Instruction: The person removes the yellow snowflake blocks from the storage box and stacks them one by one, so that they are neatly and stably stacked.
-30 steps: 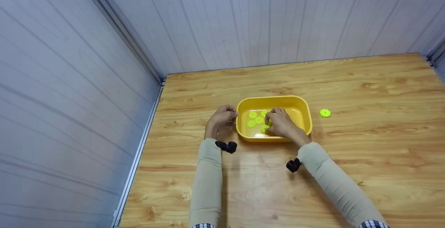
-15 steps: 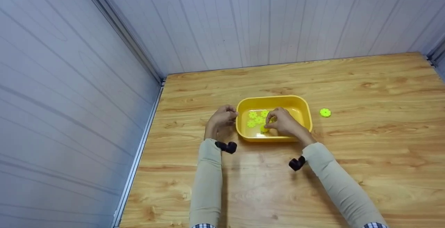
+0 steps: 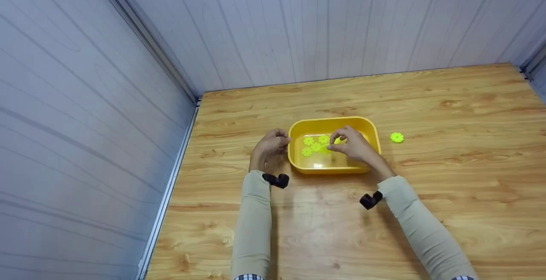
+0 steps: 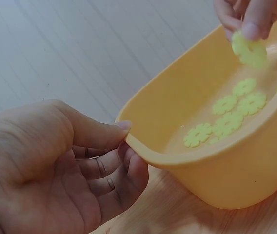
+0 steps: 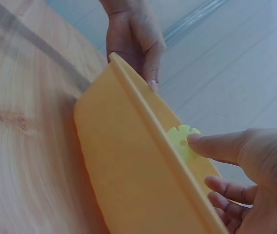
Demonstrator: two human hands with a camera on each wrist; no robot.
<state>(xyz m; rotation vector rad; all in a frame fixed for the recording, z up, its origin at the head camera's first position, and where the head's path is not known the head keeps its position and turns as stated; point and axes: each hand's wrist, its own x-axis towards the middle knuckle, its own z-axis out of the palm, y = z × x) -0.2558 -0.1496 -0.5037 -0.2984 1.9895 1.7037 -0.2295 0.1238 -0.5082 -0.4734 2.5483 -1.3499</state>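
A yellow plastic tub (image 3: pixel 332 170) stands on the wooden table. My left hand (image 3: pixel 272 144) pinches its left end rim between thumb and fingers, as the left wrist view shows closely. Over the inside of the tub, my right hand (image 3: pixel 353 144) pinches a yellow-green flower-shaped disc (image 4: pixel 249 50) by its edge; the notched rim and centre hole show. Several matching flower-shaped discs (image 4: pixel 228 123) lie flat on the tub floor, grouped toward the left. In the right wrist view the tub's wall hides them, and the held disc (image 5: pixel 181 139) appears just past the rim.
One more flower-shaped disc (image 3: pixel 397 137) lies on the wooden table (image 3: pixel 460 143) to the right of the tub. Pale panelled walls (image 3: pixel 324 24) rise behind the table and along its left side. Each sleeve carries a small black wrist camera (image 3: pixel 370 200).
My right hand has picked a flower-shaped disc up off the tub floor and moved slightly up and to the right with it. The left hand keeps its hold on the rim.
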